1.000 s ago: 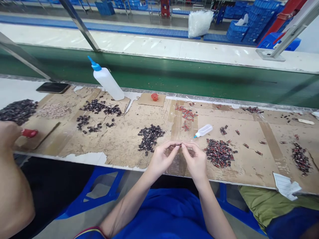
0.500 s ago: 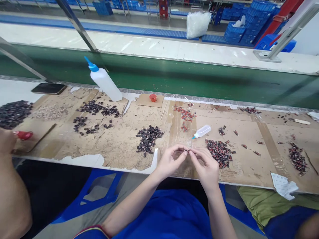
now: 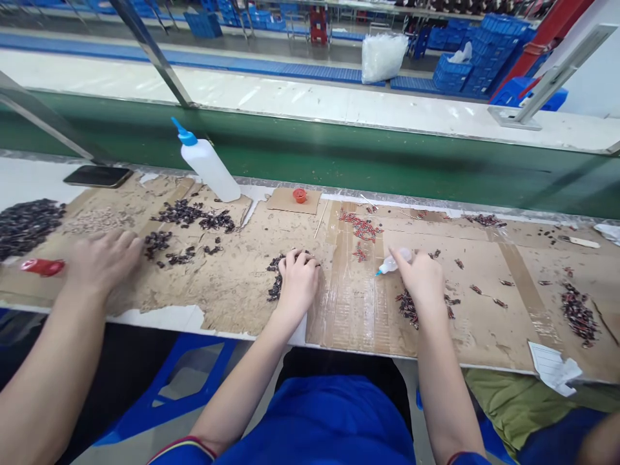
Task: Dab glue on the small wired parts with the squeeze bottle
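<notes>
My left hand (image 3: 298, 278) rests with bent, spread fingers on a pile of small dark parts (image 3: 274, 287), partly covering it. At the small squeeze bottle (image 3: 390, 265), which lies on its side with a blue nozzle, is my right hand (image 3: 423, 281). Its index finger stretches across the bottle, and the other fingers are mostly hidden. I see no grip on the bottle. Beneath that hand lies a heap of black-and-red parts (image 3: 407, 309), half covered. Red parts (image 3: 359, 226) are scattered on the cardboard behind.
A co-worker's hand (image 3: 104, 258) lies near a red bottle (image 3: 42, 267) at left. A large white bottle (image 3: 210, 169) stands behind, beside a phone (image 3: 98, 175). A red cap (image 3: 299, 195) sits on cardboard. More parts (image 3: 578, 313) and torn paper (image 3: 555, 367) lie right.
My hands were together at the centre, pinching a small part. Now they are apart, left at the dark pile, right at the small bottle. The co-worker's hand has moved right, away from the red bottle.
</notes>
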The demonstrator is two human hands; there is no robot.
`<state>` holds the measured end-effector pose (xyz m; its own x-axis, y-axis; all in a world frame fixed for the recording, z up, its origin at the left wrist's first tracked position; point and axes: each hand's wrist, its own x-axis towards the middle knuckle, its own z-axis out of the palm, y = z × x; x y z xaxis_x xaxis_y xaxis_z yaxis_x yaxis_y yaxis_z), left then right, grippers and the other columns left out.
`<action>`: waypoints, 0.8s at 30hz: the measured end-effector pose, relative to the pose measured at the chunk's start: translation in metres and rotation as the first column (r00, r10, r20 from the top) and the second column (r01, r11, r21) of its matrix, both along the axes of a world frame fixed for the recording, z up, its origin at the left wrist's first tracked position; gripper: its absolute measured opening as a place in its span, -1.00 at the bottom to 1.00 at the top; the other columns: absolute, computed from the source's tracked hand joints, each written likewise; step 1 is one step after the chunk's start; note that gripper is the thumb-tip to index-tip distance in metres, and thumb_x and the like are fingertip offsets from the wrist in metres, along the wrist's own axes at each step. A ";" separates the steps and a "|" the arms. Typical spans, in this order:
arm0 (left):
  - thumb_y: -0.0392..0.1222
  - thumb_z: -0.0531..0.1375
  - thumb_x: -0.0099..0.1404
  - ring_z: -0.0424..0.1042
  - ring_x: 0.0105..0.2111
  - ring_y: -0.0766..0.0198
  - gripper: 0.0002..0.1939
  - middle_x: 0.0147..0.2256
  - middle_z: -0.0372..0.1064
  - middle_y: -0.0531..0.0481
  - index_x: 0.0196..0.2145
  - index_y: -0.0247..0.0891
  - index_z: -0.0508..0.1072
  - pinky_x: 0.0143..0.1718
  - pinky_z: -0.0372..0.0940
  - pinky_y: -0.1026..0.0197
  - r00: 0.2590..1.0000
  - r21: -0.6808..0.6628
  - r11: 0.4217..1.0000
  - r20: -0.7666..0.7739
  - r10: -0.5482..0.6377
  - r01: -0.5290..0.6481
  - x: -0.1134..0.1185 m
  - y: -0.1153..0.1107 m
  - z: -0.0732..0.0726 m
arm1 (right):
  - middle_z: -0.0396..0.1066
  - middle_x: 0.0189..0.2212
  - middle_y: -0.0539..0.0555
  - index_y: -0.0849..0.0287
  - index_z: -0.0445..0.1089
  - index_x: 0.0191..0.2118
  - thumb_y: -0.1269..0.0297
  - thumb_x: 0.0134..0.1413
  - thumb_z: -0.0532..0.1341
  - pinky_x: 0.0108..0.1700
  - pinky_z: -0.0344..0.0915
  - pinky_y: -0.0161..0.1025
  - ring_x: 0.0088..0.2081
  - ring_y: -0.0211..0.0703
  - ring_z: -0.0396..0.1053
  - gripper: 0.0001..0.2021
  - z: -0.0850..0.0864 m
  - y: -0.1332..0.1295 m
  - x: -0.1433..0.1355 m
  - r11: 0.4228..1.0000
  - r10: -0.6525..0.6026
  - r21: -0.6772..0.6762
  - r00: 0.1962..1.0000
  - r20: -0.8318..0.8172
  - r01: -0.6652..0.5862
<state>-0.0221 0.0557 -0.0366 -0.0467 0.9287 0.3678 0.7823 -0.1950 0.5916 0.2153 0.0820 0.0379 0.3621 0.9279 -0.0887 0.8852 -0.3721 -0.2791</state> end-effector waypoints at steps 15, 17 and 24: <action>-0.34 0.28 0.20 0.49 -0.14 0.14 -0.88 -0.26 0.57 0.03 -0.31 -0.15 0.49 0.00 0.12 0.00 0.955 -0.179 0.945 0.165 -0.247 0.275 0.046 -0.041 0.003 | 0.28 -0.67 -0.06 0.19 0.29 -0.60 -0.11 -0.20 0.30 -0.50 0.14 -0.33 -0.59 -0.30 0.20 -0.58 -0.030 -0.036 -0.025 0.865 0.148 0.325 0.426 -0.893 0.382; -0.34 0.30 0.18 0.50 -0.14 0.15 -0.82 -0.23 0.58 0.03 -0.25 -0.14 0.48 0.00 0.13 0.01 0.955 -0.176 0.952 0.207 -0.212 0.249 0.048 -0.045 0.000 | 0.26 -0.68 -0.07 0.18 0.26 -0.60 -0.11 -0.12 0.27 -0.51 0.14 -0.33 -0.60 -0.30 0.18 -0.57 -0.035 -0.048 -0.035 0.825 0.150 0.394 0.517 -0.843 0.405; -0.30 0.27 0.21 0.53 -0.18 0.15 -0.77 -0.28 0.61 0.03 -0.16 -0.16 0.43 0.02 0.15 -0.02 0.948 -0.150 0.963 0.263 -0.180 0.224 0.046 -0.050 -0.003 | 0.32 -0.65 -0.05 0.15 0.24 -0.50 -0.04 -0.05 0.26 -0.51 0.16 -0.33 -0.61 -0.26 0.24 -0.65 -0.046 -0.063 -0.048 0.761 0.098 0.568 0.810 -0.578 0.313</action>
